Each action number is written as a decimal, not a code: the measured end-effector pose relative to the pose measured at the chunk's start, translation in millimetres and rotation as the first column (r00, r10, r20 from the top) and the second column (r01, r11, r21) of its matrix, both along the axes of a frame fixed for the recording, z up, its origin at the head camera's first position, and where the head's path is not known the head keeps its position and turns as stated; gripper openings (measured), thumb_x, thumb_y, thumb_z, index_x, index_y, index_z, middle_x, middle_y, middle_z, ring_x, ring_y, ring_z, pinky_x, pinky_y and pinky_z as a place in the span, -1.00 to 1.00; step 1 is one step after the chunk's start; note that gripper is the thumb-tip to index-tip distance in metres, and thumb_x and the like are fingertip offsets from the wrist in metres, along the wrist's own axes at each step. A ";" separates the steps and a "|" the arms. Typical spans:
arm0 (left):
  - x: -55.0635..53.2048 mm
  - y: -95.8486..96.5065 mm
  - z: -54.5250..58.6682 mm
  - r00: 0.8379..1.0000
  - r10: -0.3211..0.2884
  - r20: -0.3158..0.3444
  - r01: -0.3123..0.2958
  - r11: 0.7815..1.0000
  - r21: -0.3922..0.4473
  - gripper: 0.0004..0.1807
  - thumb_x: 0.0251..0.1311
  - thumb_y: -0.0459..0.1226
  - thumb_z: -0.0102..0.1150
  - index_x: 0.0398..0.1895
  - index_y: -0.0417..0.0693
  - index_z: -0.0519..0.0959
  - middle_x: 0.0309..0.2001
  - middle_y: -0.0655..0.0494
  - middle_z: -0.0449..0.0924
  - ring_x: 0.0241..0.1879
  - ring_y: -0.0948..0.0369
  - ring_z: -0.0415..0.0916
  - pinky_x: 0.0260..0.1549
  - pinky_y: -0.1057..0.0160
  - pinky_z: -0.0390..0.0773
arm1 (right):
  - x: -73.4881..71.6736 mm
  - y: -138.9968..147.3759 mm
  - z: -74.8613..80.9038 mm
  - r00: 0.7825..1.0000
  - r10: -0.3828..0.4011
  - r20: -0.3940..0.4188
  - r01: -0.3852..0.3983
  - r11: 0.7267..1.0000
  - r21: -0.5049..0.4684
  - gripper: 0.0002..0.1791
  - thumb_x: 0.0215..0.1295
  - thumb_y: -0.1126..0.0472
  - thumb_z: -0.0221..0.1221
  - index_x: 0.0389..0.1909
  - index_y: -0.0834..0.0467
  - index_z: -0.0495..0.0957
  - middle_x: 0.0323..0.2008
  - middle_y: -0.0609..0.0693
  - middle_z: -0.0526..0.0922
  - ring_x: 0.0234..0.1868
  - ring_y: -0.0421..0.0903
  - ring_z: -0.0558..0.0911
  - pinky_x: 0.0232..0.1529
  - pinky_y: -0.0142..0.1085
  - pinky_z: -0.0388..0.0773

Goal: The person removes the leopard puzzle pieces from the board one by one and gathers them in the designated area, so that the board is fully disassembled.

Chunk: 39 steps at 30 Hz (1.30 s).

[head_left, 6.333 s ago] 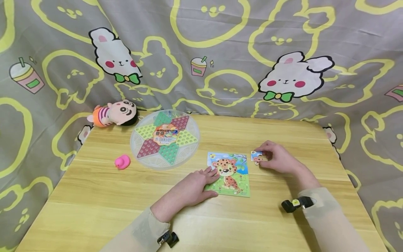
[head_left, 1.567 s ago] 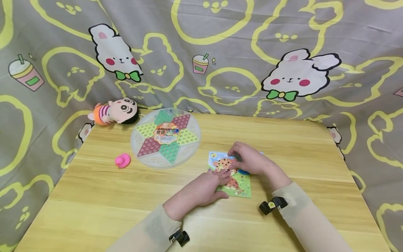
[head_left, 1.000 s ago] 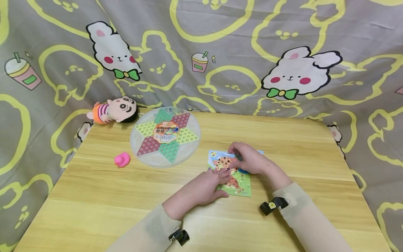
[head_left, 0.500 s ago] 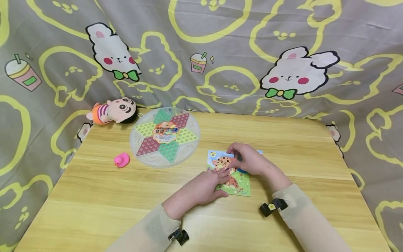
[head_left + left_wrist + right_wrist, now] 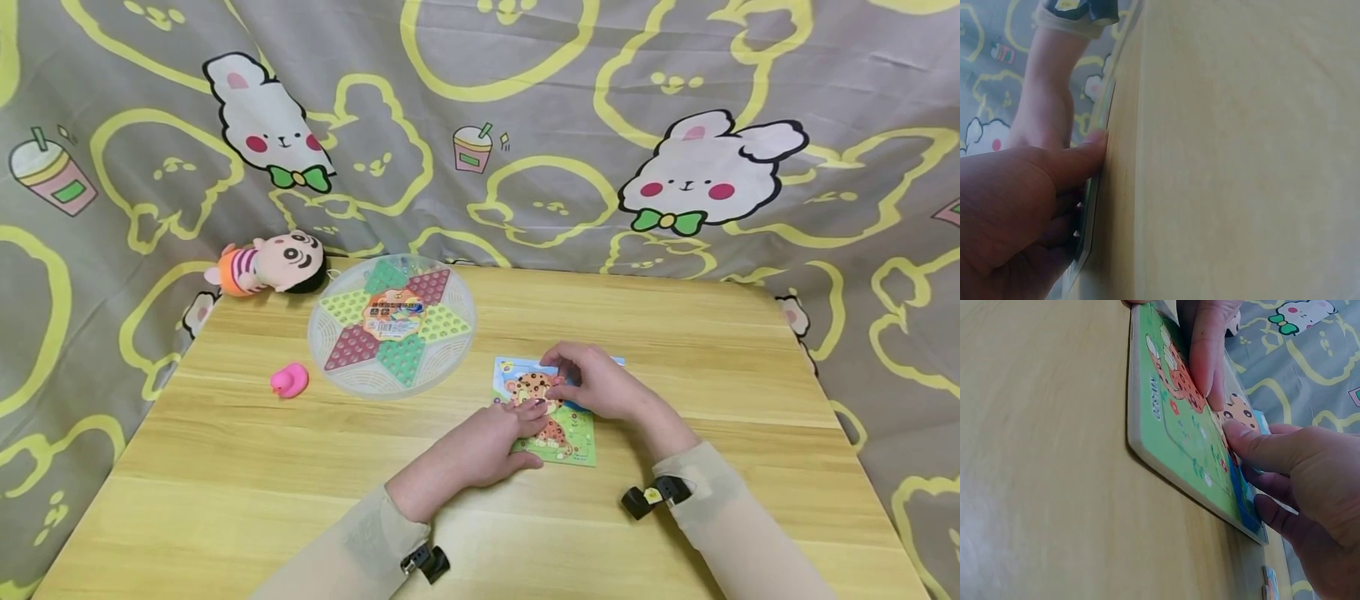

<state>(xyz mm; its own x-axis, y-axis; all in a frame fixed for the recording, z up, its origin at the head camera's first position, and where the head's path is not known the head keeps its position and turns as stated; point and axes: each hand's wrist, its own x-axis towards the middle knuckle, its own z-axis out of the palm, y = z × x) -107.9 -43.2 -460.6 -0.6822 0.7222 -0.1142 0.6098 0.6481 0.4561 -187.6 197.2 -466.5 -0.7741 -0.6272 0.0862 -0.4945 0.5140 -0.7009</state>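
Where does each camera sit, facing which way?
Head: on the head, facing forward and down at the puzzle; left hand, right hand show.
Left wrist: on that wrist, facing the puzzle's edge; left hand, right forearm show.
Right wrist: on that wrist, facing the puzzle; right hand, left fingers show.
Wrist views share puzzle and patterned cloth.

At the far left corner of the wooden table [image 5: 225,475], you find a plush doll [image 5: 273,262] lying with its head to the right, just beside it a round star-patterned game board [image 5: 392,325], nearer you a pink toy duck [image 5: 290,380], and behind, a grey printed curtain [image 5: 442,71].
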 end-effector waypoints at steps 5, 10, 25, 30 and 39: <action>-0.1 0.3 -0.3 1.000 -0.001 0.001 0.001 1.000 0.006 -0.28 0.44 0.07 0.30 0.54 -0.03 0.42 0.59 0.13 0.23 0.56 0.05 0.19 0.51 -0.04 0.22 | 1.9 0.7 0.9 1.000 0.004 -0.004 -0.004 1.000 -0.018 -0.63 0.25 0.33 0.51 0.03 0.11 0.64 -0.31 -0.17 0.66 -0.33 -0.17 0.60 -0.31 -0.29 0.60; 0.4 0.2 0.1 1.000 -0.003 0.003 0.003 1.000 -0.001 -0.29 0.45 0.06 0.29 0.54 -0.04 0.42 0.59 0.12 0.23 0.56 0.06 0.18 0.52 -0.03 0.22 | 3.4 1.8 -0.7 1.000 0.016 -0.008 -0.017 0.998 -0.062 -0.64 0.28 0.36 0.47 0.07 0.11 0.70 -0.19 -0.12 0.75 -0.28 -0.21 0.68 -0.23 -0.27 0.69; 1.2 0.2 3.0 1.000 -0.001 0.011 0.001 1.000 -0.002 -0.28 0.45 0.05 0.29 0.55 -0.06 0.41 0.59 0.13 0.22 0.57 0.10 0.16 0.53 0.01 0.19 | -0.2 -0.9 8.3 0.999 0.054 -0.004 -0.054 0.996 0.066 -0.45 0.34 0.27 0.46 0.33 0.27 0.61 -0.28 -0.12 0.62 -0.31 -0.15 0.55 -0.29 -0.26 0.58; 1.3 0.6 2.9 1.000 -0.002 0.007 0.002 1.000 0.002 -0.29 0.45 0.03 0.30 0.54 -0.06 0.42 0.59 0.12 0.23 0.57 0.09 0.17 0.52 -0.05 0.22 | -2.0 -4.4 14.1 0.999 0.048 0.011 -0.048 0.995 0.088 -0.45 0.32 0.28 0.47 0.29 0.33 0.60 -0.31 -0.13 0.62 -0.30 -0.15 0.57 -0.23 -0.25 0.62; 2.1 -0.3 2.0 1.000 -0.006 -0.006 0.006 1.000 0.003 -0.28 0.44 0.05 0.30 0.54 -0.06 0.42 0.59 0.11 0.23 0.57 0.06 0.18 0.50 -0.09 0.23 | 1.9 -2.4 16.3 0.999 0.020 0.037 -0.023 0.996 0.083 -0.47 0.34 0.21 0.47 0.27 0.27 0.62 -0.31 -0.17 0.61 -0.33 -0.16 0.57 -0.30 -0.30 0.60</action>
<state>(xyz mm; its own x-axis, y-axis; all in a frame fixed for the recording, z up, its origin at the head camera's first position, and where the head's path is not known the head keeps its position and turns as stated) -105.7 -43.5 -458.6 -0.6782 0.7269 -0.1078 0.6169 0.6429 0.4539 -185.6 194.8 -450.2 -0.7621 -0.6475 0.0050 -0.4810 0.5609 -0.6738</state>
